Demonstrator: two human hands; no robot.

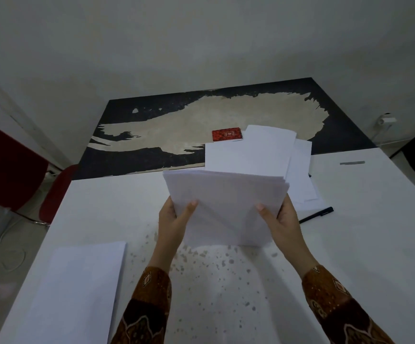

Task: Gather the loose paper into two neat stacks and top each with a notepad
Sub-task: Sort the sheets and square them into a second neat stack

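I hold a sheaf of white paper (226, 202) upright above the white table (362, 244), its lower edge near the tabletop. My left hand (174, 219) grips its left edge and my right hand (281, 219) grips its right edge, thumbs on the front. Behind it, loose sheets (298, 170) lie fanned on the table. A red spiral notepad (227, 135) lies flat beyond them on the dark worn board. A neat stack of paper (77, 294) rests at the near left of the table.
A black pen (317, 214) lies right of my right hand. A grey strip (352, 163) sits at the far right of the table. A red chair (10, 167) stands at the left. Grey specks mark the tabletop near me.
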